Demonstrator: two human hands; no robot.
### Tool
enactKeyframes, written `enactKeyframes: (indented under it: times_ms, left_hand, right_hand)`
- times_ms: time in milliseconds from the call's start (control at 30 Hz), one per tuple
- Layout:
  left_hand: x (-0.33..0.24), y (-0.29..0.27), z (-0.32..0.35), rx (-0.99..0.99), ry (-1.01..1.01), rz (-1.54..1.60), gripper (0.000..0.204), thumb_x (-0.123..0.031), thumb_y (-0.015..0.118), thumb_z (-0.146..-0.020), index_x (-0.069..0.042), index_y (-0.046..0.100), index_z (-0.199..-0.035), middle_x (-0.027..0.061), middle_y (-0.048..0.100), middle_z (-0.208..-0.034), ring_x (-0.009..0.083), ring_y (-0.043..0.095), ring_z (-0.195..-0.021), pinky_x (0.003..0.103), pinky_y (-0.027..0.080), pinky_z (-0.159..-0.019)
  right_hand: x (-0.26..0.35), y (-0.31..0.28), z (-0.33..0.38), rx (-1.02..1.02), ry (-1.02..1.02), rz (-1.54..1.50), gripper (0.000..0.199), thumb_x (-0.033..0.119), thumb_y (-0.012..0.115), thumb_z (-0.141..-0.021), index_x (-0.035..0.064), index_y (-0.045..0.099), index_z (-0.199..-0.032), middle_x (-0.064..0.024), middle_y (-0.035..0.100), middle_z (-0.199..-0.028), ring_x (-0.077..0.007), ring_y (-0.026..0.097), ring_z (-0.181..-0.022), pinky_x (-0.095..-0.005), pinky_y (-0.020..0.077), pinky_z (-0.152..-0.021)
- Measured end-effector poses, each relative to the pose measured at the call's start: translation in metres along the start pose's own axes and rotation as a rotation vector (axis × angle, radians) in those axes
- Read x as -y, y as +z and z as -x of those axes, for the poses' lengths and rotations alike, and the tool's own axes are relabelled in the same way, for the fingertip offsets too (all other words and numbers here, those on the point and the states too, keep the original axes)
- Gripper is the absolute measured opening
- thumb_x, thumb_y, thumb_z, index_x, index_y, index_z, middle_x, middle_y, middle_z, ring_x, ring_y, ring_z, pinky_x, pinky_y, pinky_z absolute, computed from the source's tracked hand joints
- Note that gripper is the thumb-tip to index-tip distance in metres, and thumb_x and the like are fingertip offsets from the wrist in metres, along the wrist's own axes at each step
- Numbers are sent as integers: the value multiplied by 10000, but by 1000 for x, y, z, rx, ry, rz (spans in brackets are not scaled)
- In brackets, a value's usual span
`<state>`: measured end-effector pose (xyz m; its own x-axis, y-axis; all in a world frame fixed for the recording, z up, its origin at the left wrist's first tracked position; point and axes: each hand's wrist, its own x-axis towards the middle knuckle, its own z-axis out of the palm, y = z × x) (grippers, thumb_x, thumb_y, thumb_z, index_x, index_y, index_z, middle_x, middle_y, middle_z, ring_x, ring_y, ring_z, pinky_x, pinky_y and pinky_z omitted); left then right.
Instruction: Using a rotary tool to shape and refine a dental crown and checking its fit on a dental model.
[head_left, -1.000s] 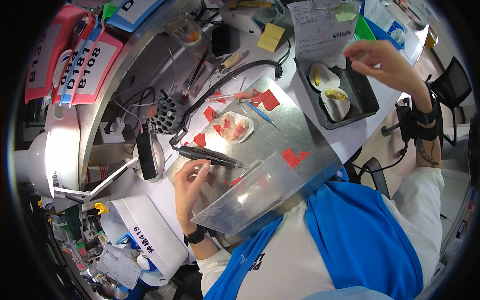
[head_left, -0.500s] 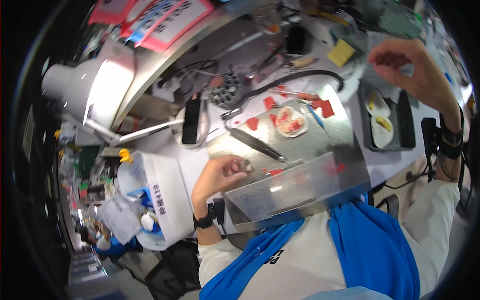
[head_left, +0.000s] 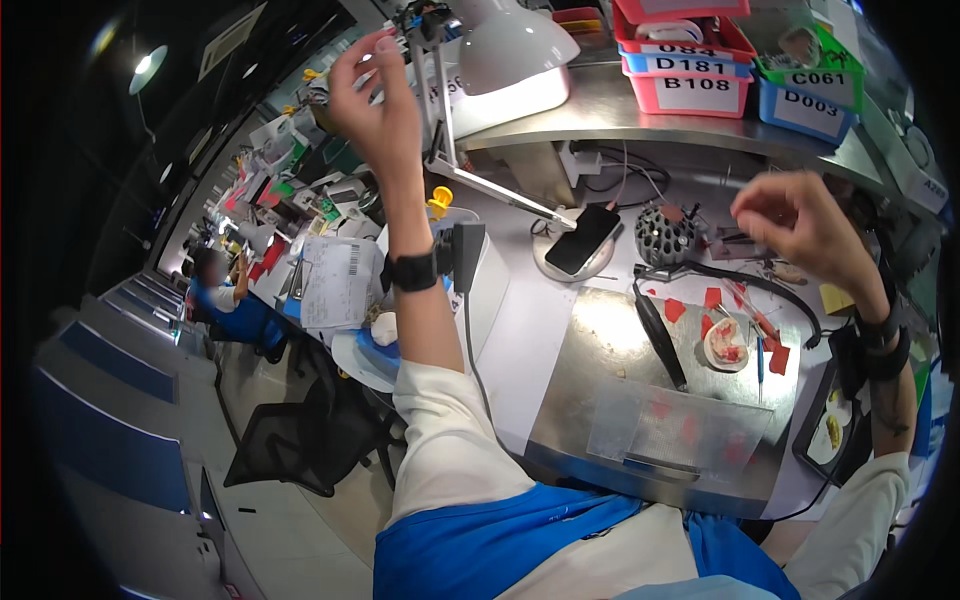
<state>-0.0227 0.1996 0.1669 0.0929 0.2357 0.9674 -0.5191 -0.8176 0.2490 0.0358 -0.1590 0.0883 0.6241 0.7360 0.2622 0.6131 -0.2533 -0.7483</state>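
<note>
My left hand [head_left: 372, 105] is raised at the upper left, beside the white desk lamp [head_left: 515, 50]. Its thumb and a finger meet in a pinch, with a speck of red at the tips too small to name. Above the right side of the bench hovers my right hand [head_left: 800, 222], its fingers loosely curled and apart from the thumb, holding nothing visible. Below it, a whitish dental cast [head_left: 727, 352] with red patches lies on a metal plate [head_left: 575, 425]. Around the cast are red wax-like pieces [head_left: 675, 311], a slim blue tool [head_left: 760, 362] and a black pen-shaped handpiece [head_left: 660, 340].
A clear plastic sheet [head_left: 625, 425] covers the plate's near part. A phone [head_left: 583, 240] rests on a round white base, near a dark perforated ball-like object [head_left: 667, 236]. Labelled bins [head_left: 700, 97] fill the shelf. Another person [head_left: 225, 300] sits far left, past an office chair [head_left: 310, 440].
My left hand has risen from the metal plate to beside the lamp. The view has swung left, showing more of the room. My right hand remains raised above the bench.
</note>
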Motion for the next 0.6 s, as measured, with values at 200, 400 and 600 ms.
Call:
enactKeyframes:
  times_ms: [200,400,600]
  left_hand:
    - [74,14,-37,286,56,-221,405,-359,558,-893,-53,533,-1156,122,612,-1015,277,590,-830,336,453,-735]
    - [65,27,-27,68,-141,93,462,-464,524,-894,-10,608,-872,93,601,-814,140,589,-759,271,458,-641]
    - [121,-2,5,483,-387,113,653,-627,391,-883,-33,618,-733,8,537,-553,87,514,-544,244,427,-556]
  right_hand:
    - [52,-6,-130,-254,-364,67,424,351,599,-860,3,558,-1099,-83,623,-1016,-131,594,-862,-274,483,-757]
    - [96,25,-213,-208,-430,-53,755,496,668,-767,-49,462,-1246,-223,608,-1083,-293,613,-967,-359,505,-796]
    - [103,33,-217,-139,-388,229,587,445,668,-774,-28,539,-1097,-182,625,-910,-228,612,-825,-307,501,-695]
